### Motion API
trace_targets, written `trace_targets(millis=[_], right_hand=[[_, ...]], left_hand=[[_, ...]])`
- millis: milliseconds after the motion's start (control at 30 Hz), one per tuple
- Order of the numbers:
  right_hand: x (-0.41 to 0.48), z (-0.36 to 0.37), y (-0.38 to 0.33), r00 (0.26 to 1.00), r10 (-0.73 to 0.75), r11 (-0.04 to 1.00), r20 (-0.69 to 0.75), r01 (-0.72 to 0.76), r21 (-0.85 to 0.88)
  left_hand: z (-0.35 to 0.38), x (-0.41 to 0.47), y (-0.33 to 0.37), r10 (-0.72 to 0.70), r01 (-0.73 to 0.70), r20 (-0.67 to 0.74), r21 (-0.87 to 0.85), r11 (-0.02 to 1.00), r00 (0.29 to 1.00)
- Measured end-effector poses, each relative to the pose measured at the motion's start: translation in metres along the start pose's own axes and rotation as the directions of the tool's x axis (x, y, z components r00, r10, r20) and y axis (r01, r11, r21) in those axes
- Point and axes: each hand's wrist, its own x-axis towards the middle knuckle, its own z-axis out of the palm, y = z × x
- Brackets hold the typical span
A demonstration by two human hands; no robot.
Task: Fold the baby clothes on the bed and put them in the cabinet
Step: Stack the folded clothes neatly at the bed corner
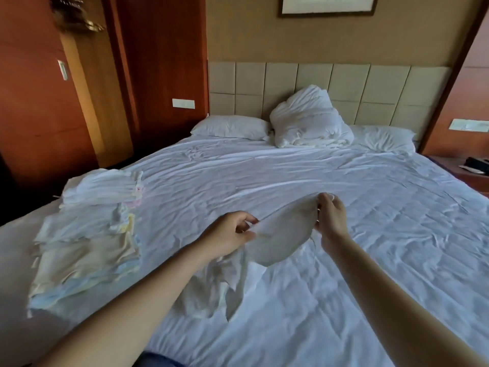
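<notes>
Left hand (232, 231) and right hand (329, 217) each pinch the white garment (277, 239), lifted over the bed (344, 234); folded stack (87, 250), it seems, lies left.

No text, label, brand or number was legible. The framed picture (328, 5) above the headboard (349, 80) and the switch plate (183, 103) beside it were too blurred to read.

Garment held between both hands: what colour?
Plain white; the garment shows best in the head view.
</notes>
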Motion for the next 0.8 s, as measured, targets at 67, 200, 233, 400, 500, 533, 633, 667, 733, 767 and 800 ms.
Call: trace_targets(millis=[67,200,233,400,500,533,633,667,733,767,800], right_hand=[[-0.002,-0.022,0.037,0.999,0.024,0.989,-0.021,-0.026,-0.145],[-0.012,-0.050,0.098,0.999,0.024,0.876,0.034,-0.005,-0.482],[-0.019,-0.053,0.107,0.995,0.015,0.823,0.100,0.045,-0.566],[-0.056,-0.050,0.152,0.833,0.183,0.441,0.521,0.404,-0.801],[-0.064,-0.046,0.167,0.774,0.294,0.334,0.561,0.467,-0.819],[-0.065,-0.044,0.166,0.787,0.285,0.343,0.547,0.450,-0.825],[-0.067,-0.038,0.156,0.858,0.131,0.316,0.497,0.439,-0.841],[-0.069,-0.036,0.154,0.875,0.044,0.301,0.483,0.449,-0.841],[-0.075,-0.030,0.150,0.865,-0.107,0.293,0.491,0.499,-0.815],[-0.077,-0.025,0.150,0.842,-0.150,0.277,0.519,0.539,-0.795],[-0.079,-0.020,0.150,0.819,-0.156,0.259,0.552,0.574,-0.777]], left_hand=[[0.029,-0.008,-0.034,-0.079,0.075,0.110,0.035,0.997,0.991],[0.071,-0.027,-0.072,-0.154,0.130,0.225,0.118,0.985,0.962],[0.078,-0.029,-0.076,-0.174,0.145,0.241,0.133,0.980,0.955],[0.094,-0.040,-0.080,-0.176,0.124,0.295,0.188,0.974,0.939],[0.096,-0.046,-0.085,-0.201,0.149,0.275,0.200,0.968,0.940],[0.096,-0.048,-0.088,-0.201,0.148,0.263,0.206,0.967,0.944],[0.092,-0.057,-0.093,-0.164,0.112,0.183,0.268,0.957,0.969],[0.090,-0.060,-0.094,-0.135,0.090,0.149,0.278,0.956,0.980],[0.086,-0.067,-0.100,-0.087,0.055,0.089,0.314,0.948,0.992],[0.083,-0.071,-0.103,-0.066,0.039,0.066,0.351,0.936,0.996],[0.081,-0.075,-0.106,-0.045,0.021,0.049,0.402,0.915,0.998]])
